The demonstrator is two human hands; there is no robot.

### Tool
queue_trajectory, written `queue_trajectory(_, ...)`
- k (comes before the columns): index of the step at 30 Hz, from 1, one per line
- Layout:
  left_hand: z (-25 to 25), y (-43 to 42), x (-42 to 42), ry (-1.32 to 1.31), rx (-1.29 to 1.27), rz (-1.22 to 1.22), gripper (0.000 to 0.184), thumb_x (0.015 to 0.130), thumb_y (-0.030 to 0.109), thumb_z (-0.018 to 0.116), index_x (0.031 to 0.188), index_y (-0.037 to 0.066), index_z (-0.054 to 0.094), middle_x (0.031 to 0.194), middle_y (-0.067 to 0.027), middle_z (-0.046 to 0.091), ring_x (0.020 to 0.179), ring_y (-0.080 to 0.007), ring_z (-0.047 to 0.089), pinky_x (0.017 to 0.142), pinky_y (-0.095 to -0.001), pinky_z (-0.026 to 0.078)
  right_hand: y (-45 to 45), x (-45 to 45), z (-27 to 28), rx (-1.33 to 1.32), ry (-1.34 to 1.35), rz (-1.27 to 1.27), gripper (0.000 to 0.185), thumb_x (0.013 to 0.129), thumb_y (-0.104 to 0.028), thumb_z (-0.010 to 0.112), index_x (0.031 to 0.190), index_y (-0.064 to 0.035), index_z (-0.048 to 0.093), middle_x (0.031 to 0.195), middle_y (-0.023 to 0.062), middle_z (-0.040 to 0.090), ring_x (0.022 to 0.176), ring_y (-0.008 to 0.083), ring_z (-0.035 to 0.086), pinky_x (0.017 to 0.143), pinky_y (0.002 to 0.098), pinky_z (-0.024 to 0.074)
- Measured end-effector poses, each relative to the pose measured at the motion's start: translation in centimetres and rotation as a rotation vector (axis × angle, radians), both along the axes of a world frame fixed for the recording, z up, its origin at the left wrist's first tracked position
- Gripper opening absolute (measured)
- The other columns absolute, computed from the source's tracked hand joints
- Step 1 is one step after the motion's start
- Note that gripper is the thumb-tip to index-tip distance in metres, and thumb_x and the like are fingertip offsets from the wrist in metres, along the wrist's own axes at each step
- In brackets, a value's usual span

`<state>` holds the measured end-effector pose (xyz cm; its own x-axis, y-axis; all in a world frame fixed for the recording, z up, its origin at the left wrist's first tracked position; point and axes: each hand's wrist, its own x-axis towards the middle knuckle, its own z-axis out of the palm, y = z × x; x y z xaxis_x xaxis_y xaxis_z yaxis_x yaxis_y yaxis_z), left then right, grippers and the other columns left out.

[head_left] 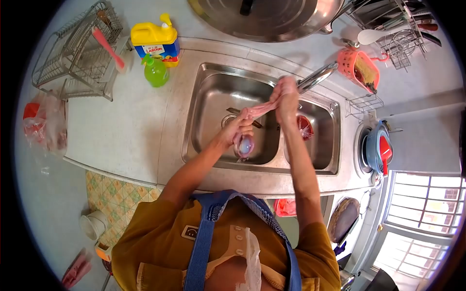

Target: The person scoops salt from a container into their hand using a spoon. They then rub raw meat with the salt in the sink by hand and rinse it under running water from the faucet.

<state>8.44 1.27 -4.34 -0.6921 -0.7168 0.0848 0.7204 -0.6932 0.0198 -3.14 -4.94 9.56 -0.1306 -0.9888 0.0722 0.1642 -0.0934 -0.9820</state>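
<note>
A long, pale pink, wet-looking strip (pixel 262 110) is stretched slantwise over the left basin; I cannot tell its exact kind. My left hand (pixel 236 130) is closed around its lower part, and a rounded end with a bluish-white middle (pixel 244 145) bulges out below the fingers. Higher up, my right hand (pixel 285 92) grips the other end, close to the tip of the chrome faucet (pixel 318 78). Under the strip, a dark, narrow, flat object (pixel 253 122) lies in the steel sink (pixel 193 121) near the drain, partly hidden.
A red bowl (pixel 305 128) sits in the right basin. Behind the sink stand a large metal lid (pixel 272 24) and a pink basket (pixel 358 68). To the left are a yellow detergent jug (pixel 154 35), a green spray bottle (pixel 156 73) and a wire dish rack (pixel 80 53).
</note>
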Motion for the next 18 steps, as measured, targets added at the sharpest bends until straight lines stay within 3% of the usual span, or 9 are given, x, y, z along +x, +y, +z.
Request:
queue_trajectory(3,-3.6,-1.4,-3.0,0.021,0.186,0.152,0.025,0.087,0.04,0.051,0.087,0.015,0.052,0.061,0.0064,0.037,0.047,-0.0023,0.032,0.049,-0.018,0.032,1.2,0.1,-6.3,0.122,-0.278,-0.03,0.023,0.091,-0.029,0.041,0.078,-0.0095,0.044,0.054,-0.0007,0.039,0.042,0.0093,0.036,0.037,0.0234,0.0291)
queue_trajectory(5,-0.3,-1.1,-3.6,-0.458,0.246,0.298,0.029,0.09,0.042,0.043,0.092,0.015,0.054,0.078,0.0023,0.054,0.063,-0.0075,0.051,0.051,-0.0209,0.044,5.2,2.3,-8.0,0.187,-0.144,-0.006,0.023,0.091,-0.03,0.04,0.08,-0.0098,0.046,0.055,-0.0016,0.04,0.042,0.0081,0.035,0.038,0.0222,0.0289)
queue_trajectory(8,-0.4,-1.9,-4.0,-0.465,-0.159,0.293,0.031,0.09,0.043,0.044,0.095,0.015,0.056,0.085,0.0012,0.057,0.066,-0.0093,0.054,0.051,-0.0255,0.047,8.0,3.0,-11.1,0.043,0.181,0.025,0.023,0.091,-0.027,0.043,0.081,-0.0091,0.051,0.06,0.0025,0.046,0.048,0.0136,0.043,0.042,0.0262,0.0343)
queue_trajectory(9,-1.5,-2.8,-4.3,-0.212,-0.121,0.053,0.03,0.088,0.042,0.046,0.094,0.015,0.057,0.082,0.0012,0.057,0.062,-0.0104,0.053,0.05,-0.027,0.046,7.5,2.6,-11.4,0.051,0.179,0.024,0.023,0.091,-0.027,0.043,0.081,-0.0091,0.051,0.06,0.0025,0.046,0.048,0.0136,0.043,0.042,0.0262,0.0343)
queue_trajectory(11,-3.0,-3.2,-5.6,0.039,-0.075,-0.186,0.029,0.087,0.042,0.049,0.092,0.015,0.057,0.079,0.0011,0.058,0.058,-0.0115,0.053,0.048,-0.0285,0.046,5.1,1.1,-11.5,-0.659,1.038,-0.149,0.022,0.09,-0.024,0.044,0.081,-0.0058,0.051,0.065,0.0104,0.051,0.056,0.0261,0.049,0.051,0.0349,0.0401)
queue_trajectory(12,-2.9,-2.8,-7.0,-0.293,0.103,0.03,0.029,0.086,0.044,0.05,0.087,0.016,0.055,0.07,0.0015,0.054,0.05,-0.0124,0.049,0.042,-0.0291,0.042,4.5,0.4,-10.7,-0.513,1.072,-0.091,0.023,0.09,-0.022,0.043,0.08,-0.0029,0.051,0.071,0.0165,0.054,0.065,0.036,0.05,0.06,0.0398,0.042)
queue_trajectory(13,-3.2,-3.1,-6.9,-0.497,0.096,0.071,0.033,0.084,0.049,0.048,0.08,0.017,0.053,0.061,0.0019,0.049,0.043,-0.0128,0.043,0.037,-0.0301,0.036,3.3,-0.4,-11.3,-0.184,1.07,-0.16,0.018,0.086,-0.018,0.049,0.079,-0.0027,0.055,0.07,0.0149,0.058,0.064,0.0315,0.055,0.061,0.0405,0.0427)
queue_trajectory(15,-3.5,-3.3,-6.4,-0.707,0.094,0.089,0.038,0.083,0.054,0.047,0.073,0.018,0.05,0.051,0.0022,0.044,0.035,-0.0132,0.038,0.031,-0.0312,0.031,1.4,-1.0,-10.4,0.075,0.594,-0.181,0.021,0.087,-0.019,0.047,0.081,-0.0017,0.056,0.079,0.0185,0.059,0.074,0.0317,0.058,0.066,0.0414,0.0433)
queue_trajectory(18,-3.4,-3.4,-5.9,-1.081,-0.028,-0.041,0.047,0.079,0.065,0.042,0.07,0.019,0.051,0.052,0.0016,0.045,0.035,-0.0118,0.037,0.03,-0.0301,0.028,2.9,0.9,-10.2,-0.106,0.686,-0.241,0.023,0.088,-0.02,0.044,0.085,-0.0002,0.055,0.081,0.0197,0.059,0.078,0.0327,0.058,0.067,0.0421,0.0437)
